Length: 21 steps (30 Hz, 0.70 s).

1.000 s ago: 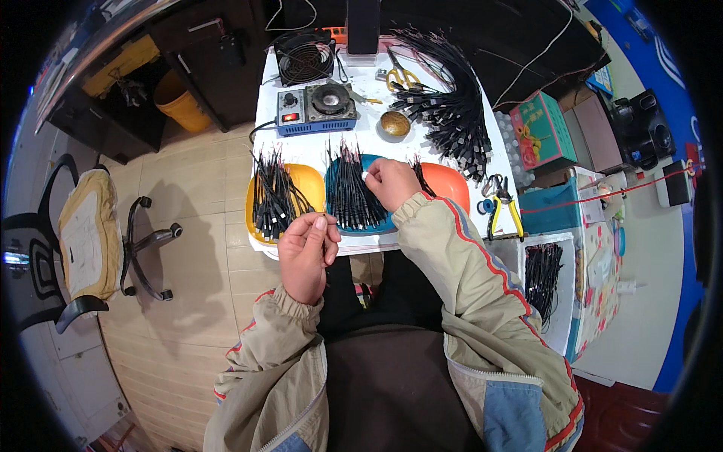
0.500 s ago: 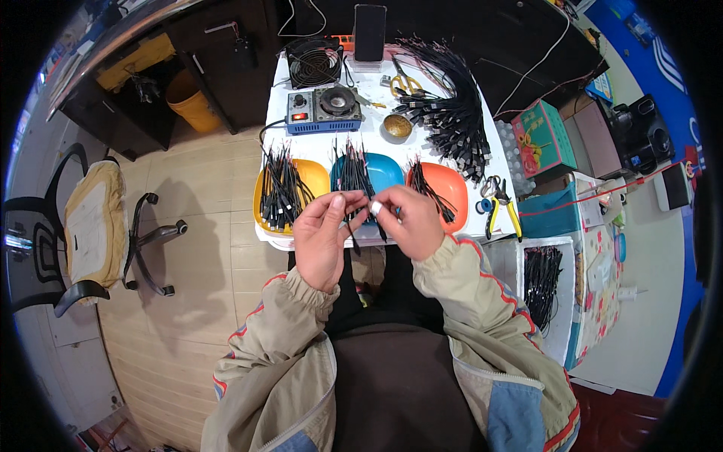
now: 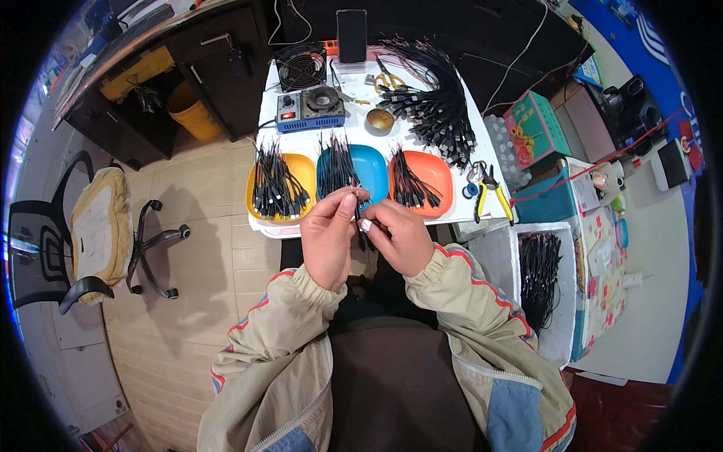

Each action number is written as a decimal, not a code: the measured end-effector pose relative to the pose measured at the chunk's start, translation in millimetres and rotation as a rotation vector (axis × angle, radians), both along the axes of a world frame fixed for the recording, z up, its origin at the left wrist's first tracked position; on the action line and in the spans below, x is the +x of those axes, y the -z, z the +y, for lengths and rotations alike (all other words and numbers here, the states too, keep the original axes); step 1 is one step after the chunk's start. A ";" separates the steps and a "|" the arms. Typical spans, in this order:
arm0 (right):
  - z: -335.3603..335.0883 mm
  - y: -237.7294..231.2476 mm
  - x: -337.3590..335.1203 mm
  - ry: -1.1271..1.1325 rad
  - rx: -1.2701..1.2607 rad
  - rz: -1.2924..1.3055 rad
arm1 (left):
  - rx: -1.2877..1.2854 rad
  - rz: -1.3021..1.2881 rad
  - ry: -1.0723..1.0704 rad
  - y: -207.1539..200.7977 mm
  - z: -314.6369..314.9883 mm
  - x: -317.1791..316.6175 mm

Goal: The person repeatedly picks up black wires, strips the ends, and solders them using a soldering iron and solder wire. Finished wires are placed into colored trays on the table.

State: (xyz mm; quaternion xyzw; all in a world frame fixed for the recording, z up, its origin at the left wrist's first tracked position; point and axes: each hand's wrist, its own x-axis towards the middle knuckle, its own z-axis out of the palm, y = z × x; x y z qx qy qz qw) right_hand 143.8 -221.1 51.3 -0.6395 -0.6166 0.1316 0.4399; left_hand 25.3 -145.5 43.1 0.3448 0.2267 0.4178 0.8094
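Over the front edge of the white table, my left hand (image 3: 328, 235) pinches the thin wire ends of a short black cable (image 3: 359, 216) between thumb and fingers. Close beside it, my right hand (image 3: 401, 236) is closed on the same cable, with a white wrap on one finger. The cable's lower part hangs below the fingertips, partly hidden by them. Just beyond my hands stand a yellow tray (image 3: 305, 166), a blue tray (image 3: 374, 158) and an orange tray (image 3: 440, 168), each holding black cables with light-coloured plugs.
Behind the trays sit a blue-based solder pot (image 3: 322, 119), a fan (image 3: 301, 69), a phone (image 3: 352, 36), a round brass-coloured cup (image 3: 379, 119) and scissors (image 3: 388, 77). A large cable bundle (image 3: 440, 113) lies right, near yellow-handled pliers (image 3: 493, 194). A white foam box (image 3: 561, 343) holds more cables.
My hands have drawn closer together, the right one moving left and slightly down, and both now meet at the cable. The table appears shifted slightly left and up in view.
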 end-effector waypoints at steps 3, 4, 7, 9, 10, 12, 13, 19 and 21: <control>-4.5 -0.1 2.1 -0.024 0.030 0.003 | 0.060 0.038 0.007 0.0 -5.4 1.5; -6.1 -0.7 3.1 -0.031 0.044 -0.004 | 0.096 0.043 -0.006 0.1 -6.7 2.7; -11.9 -4.4 8.5 -0.012 -0.040 0.109 | 0.185 0.049 -0.047 0.2 -11.6 5.8; -12.8 -7.7 14.1 0.026 -0.034 0.372 | 0.218 0.072 -0.049 0.2 -15.4 6.4; -12.3 -9.3 17.1 0.045 -0.030 0.506 | 0.226 0.094 -0.034 0.1 -16.9 6.0; -10.1 -12.2 23.0 -0.038 0.006 0.624 | 0.249 0.124 0.010 0.0 -18.0 5.8; -9.2 -13.3 24.5 -0.074 0.011 0.636 | 0.264 0.132 0.038 -0.1 -17.8 5.2; -9.2 -11.5 23.9 -0.070 0.009 0.707 | 0.265 0.121 0.112 0.2 -18.0 3.7; -9.6 -7.6 23.7 -0.074 0.020 0.734 | 0.276 0.093 0.116 0.7 -19.3 4.2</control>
